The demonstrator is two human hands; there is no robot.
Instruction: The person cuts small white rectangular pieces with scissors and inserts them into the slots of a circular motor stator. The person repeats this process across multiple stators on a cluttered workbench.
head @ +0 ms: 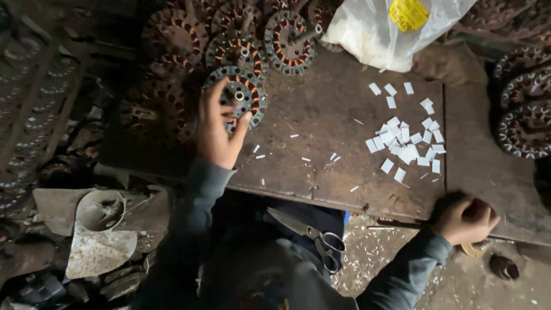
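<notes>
My left hand (218, 129) grips the near edge of a round wound motor stator (240, 95) that lies on the worn wooden board (321, 149). The stator has copper coils and a centre hub. My right hand (465, 219) is closed at the board's near right edge, around a thin dark tool (396, 225) whose shaft runs left along the edge. A pile of small white paper slips (404, 143) lies on the board between the two hands, nearer the right one. Scissors (313, 236) rest on my lap below the board.
Several more stators (287, 40) are stacked at the back left, and others (525, 109) at the right edge. A white plastic bag (390, 28) sits at the back. Metal scrap and a round part (100, 209) lie on the floor at the left. Paper scraps litter the ground.
</notes>
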